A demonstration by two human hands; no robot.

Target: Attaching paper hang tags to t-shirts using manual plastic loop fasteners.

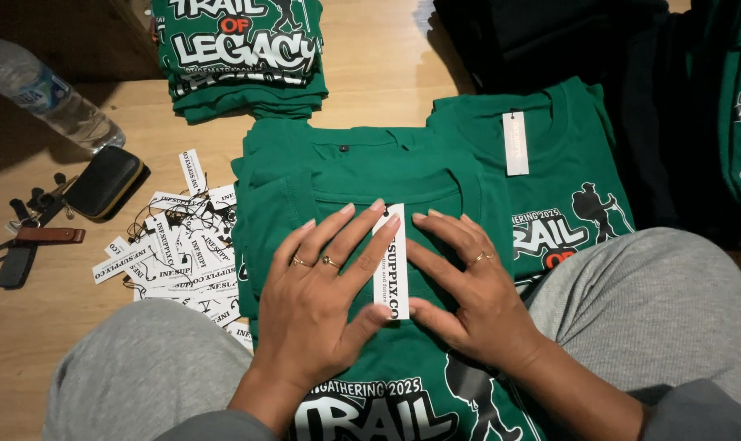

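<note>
Both hands, left [313,306] and right [477,286], lie flat with fingers spread, gripping nothing, either side of a white tag [391,261] on the near green shirt [346,175].

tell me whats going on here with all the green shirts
A person sits on a wooden floor with a green t-shirt spread over their lap. Both hands lie flat on it: the left hand and right hand press either side of a white hang tag near the collar. A second green shirt with its own tag lies beside it, a folded stack of shirts sits further off, and a pile of loose tags lies to the left, near a water bottle.
</note>
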